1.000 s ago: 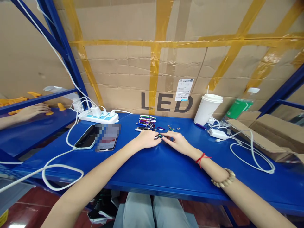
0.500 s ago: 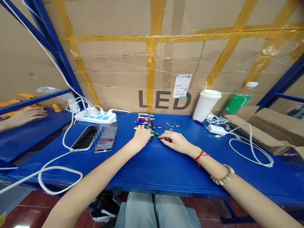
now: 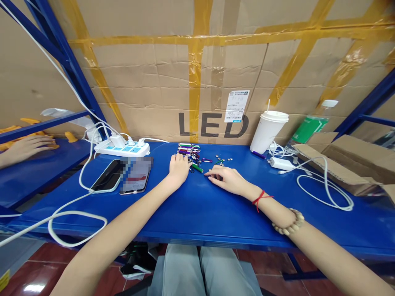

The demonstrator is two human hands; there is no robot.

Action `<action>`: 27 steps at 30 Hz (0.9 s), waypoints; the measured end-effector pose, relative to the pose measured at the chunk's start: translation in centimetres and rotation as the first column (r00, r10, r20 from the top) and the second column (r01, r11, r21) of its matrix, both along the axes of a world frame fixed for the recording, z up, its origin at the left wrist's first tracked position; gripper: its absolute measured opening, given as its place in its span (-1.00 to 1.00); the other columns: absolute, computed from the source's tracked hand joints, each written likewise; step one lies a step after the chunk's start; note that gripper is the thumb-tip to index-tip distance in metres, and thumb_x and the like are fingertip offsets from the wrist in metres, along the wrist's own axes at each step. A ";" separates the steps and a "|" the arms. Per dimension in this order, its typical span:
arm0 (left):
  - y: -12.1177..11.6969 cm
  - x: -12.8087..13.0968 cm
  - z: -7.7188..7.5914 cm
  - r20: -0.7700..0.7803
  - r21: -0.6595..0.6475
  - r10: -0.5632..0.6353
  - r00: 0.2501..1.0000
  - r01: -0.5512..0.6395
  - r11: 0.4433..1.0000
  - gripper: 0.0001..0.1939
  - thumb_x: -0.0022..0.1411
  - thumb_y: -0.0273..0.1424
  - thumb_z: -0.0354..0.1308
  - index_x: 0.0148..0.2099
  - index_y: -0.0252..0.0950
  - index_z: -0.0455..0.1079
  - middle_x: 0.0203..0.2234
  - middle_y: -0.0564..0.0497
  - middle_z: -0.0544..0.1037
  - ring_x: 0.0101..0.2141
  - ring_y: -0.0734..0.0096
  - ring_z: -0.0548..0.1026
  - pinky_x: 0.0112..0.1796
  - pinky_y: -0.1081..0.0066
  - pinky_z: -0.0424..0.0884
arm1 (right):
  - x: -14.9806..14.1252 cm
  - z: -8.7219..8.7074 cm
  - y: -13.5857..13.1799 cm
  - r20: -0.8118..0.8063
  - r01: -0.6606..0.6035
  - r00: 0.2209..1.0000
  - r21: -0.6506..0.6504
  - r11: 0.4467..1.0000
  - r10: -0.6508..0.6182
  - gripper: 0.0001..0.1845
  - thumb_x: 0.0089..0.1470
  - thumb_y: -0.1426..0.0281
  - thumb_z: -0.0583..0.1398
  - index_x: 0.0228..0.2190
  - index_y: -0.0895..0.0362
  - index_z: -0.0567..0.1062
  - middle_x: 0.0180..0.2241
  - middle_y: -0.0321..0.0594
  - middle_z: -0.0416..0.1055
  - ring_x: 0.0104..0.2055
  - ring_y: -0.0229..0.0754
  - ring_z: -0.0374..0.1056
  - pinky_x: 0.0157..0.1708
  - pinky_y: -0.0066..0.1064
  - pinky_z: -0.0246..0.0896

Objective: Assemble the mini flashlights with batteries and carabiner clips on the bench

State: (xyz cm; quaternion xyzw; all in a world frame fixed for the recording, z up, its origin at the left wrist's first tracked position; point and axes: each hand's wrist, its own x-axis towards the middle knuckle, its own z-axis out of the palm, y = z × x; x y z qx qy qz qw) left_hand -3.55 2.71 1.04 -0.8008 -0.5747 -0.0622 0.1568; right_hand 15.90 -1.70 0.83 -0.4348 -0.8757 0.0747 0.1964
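Note:
Small coloured metal tubes with carabiner clips, like keychain torches (image 3: 189, 146), lie in a stacked row at the middle back of the blue table. My left hand (image 3: 179, 169) rests over the near end of this row, its fingers laid forward and partly covering it. Just right of its fingertips lies a green tube (image 3: 197, 168), slanted. My right hand (image 3: 227, 180) lies on the table with curled fingers, thumb and forefinger close together; anything between them is too small to make out. Beyond it are several button cells (image 3: 228, 159), a purple carabiner (image 3: 206, 160) and a green carabiner (image 3: 219, 163).
Two phones (image 3: 106, 176) and a white power strip (image 3: 123, 149) are on the left. At right stand a white cup (image 3: 268, 132), a bottle (image 3: 311, 125), a charger with cable (image 3: 281, 163) and an open cardboard box (image 3: 354, 164). Another person's hand (image 3: 31, 147) is far left.
My left hand has shifted slightly left, off the green tube, which now lies exposed and more slanted. My right hand has stayed nearly in place. The whole view has tilted a little.

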 end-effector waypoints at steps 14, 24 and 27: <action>-0.5 1.0 0.0 0.057 0.186 -0.109 0.992 0.097 0.978 -0.58 0.30 -0.28 -0.18 0.00 -0.46 0.30 -0.09 -0.30 0.40 -0.07 0.00 0.32 -0.10 0.15 0.19 | 2.8 1.0 1.6 -0.164 0.472 0.881 0.222 0.853 -0.445 -0.72 0.04 0.36 0.09 -0.18 0.08 0.47 -0.22 -0.20 0.42 -0.15 -0.16 0.34 -0.29 -0.41 0.25; -0.9 1.9 -1.5 0.083 0.109 -0.354 0.931 0.345 0.932 -0.54 0.30 -0.23 -0.16 0.03 -0.44 0.33 0.02 -0.22 0.37 0.09 0.07 0.23 0.06 0.16 0.10 | 6.7 -1.3 4.2 0.027 0.725 0.667 0.207 0.657 -0.745 -0.31 0.05 0.09 0.03 0.08 0.31 0.22 0.07 0.17 0.18 0.14 0.14 0.04 0.04 -0.04 -0.09; -1.1 2.0 -1.4 0.103 0.099 -0.386 0.917 0.377 0.921 -0.55 0.30 -0.23 -0.17 -0.04 -0.44 0.38 0.00 -0.23 0.40 0.08 0.07 0.24 0.04 0.14 0.12 | 8.3 -1.7 4.9 0.075 0.795 0.578 0.173 0.582 -0.812 -0.29 0.07 0.08 -0.01 0.08 0.35 0.19 0.08 0.23 0.14 0.16 0.17 -0.01 0.06 0.00 -0.18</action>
